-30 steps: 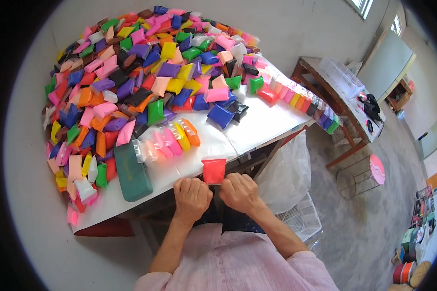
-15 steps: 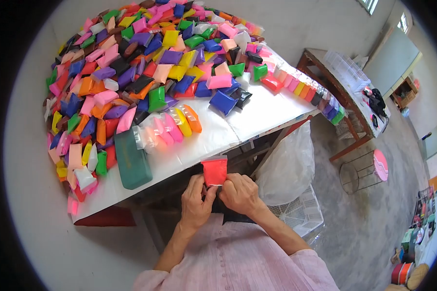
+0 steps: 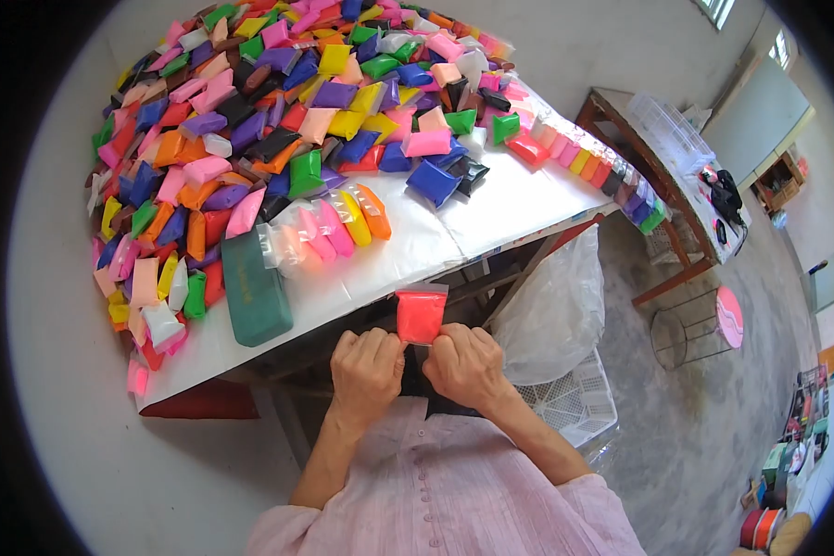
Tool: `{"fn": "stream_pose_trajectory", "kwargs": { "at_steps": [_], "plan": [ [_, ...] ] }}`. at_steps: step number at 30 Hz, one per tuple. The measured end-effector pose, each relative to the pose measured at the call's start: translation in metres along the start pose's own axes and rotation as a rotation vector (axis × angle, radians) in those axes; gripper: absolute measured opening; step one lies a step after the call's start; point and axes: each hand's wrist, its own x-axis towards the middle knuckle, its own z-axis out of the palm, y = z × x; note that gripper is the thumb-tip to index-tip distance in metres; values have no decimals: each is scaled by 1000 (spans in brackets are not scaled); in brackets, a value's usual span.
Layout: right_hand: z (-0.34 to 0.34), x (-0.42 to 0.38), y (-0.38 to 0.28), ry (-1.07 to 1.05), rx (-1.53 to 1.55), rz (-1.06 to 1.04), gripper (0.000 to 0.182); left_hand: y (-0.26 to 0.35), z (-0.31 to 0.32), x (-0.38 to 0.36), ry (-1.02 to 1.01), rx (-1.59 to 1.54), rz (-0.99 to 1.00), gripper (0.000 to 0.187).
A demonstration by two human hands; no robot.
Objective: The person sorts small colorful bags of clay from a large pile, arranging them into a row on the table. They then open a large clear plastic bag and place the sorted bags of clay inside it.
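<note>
A side table (image 3: pixel 651 165) is noted, with a clear plastic basket (image 3: pixel 669 136) and a black bundle (image 3: pixel 725 196) placed on it; a pink-topped wire stool (image 3: pixel 730 317) is observed on the grey floor (image 3: pixel 676 435)

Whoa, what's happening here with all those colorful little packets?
A person is holding a red packet by its lower edge, the left hand at one corner and the right hand at the other. It's just off the near edge of the white table. On the table are a big colorful pile of packets and, closer, a short row beside a dark green block.
</note>
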Motion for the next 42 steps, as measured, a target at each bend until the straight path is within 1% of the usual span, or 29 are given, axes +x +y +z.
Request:
{"fn": "stream_pose_trajectory", "kwargs": {
  "at_steps": [2,5,6,8,9,12,13,16,17,20,23,26,29,32,35,38,39,42],
  "plan": [
    [-2,1,0,29,-3,1,17,-1,1,-2,19,-16,29,15],
    [0,-10,0,29,134,112,19,0,3,1,96,-84,62,11],
    [-5,-5,1,22,287,239,21,0,4,1,126,-115,68,10],
    [-23,2,-2,-4,596,504,26,-1,2,1,112,-118,67,7],
    [-23,1,2,-37,674,613,41,0,1,3,119,-123,68,7],
    [-14,14,5,-2,1351,988,51,4,5,4,124,-171,104,9],
    [-18,20,6,-67,1519,1055,47,5,6,5,121,-191,123,10],
    [-11,29,-2,-92,1504,1074,31,11,5,4,86,-177,143,12],
    [-8,31,-5,-59,1476,1093,21,10,4,4,82,-173,146,13],
    [-4,28,-7,-58,1490,1111,21,7,3,2,81,-162,148,13],
    [-4,30,-11,1,1515,1113,20,7,3,1,90,-159,143,13],
    [-7,32,-9,9,1527,1101,16,5,1,2,74,-161,132,13],
    [-8,33,-6,-14,1475,1048,17,4,0,1,71,-191,127,12],
    [-7,34,-8,34,1506,1060,15,5,2,3,83,-206,119,10],
    [-8,37,-14,88,1437,1064,18,6,0,6,79,-266,80,8],
    [-18,35,-13,176,1201,871,25,4,-4,9,67,-361,52,8],
    [-18,25,-8,168,1011,800,26,2,-5,9,53,-367,44,9],
    [-39,9,5,-52,230,212,24,-2,-9,13,7,-373,38,11]
  ]
}}
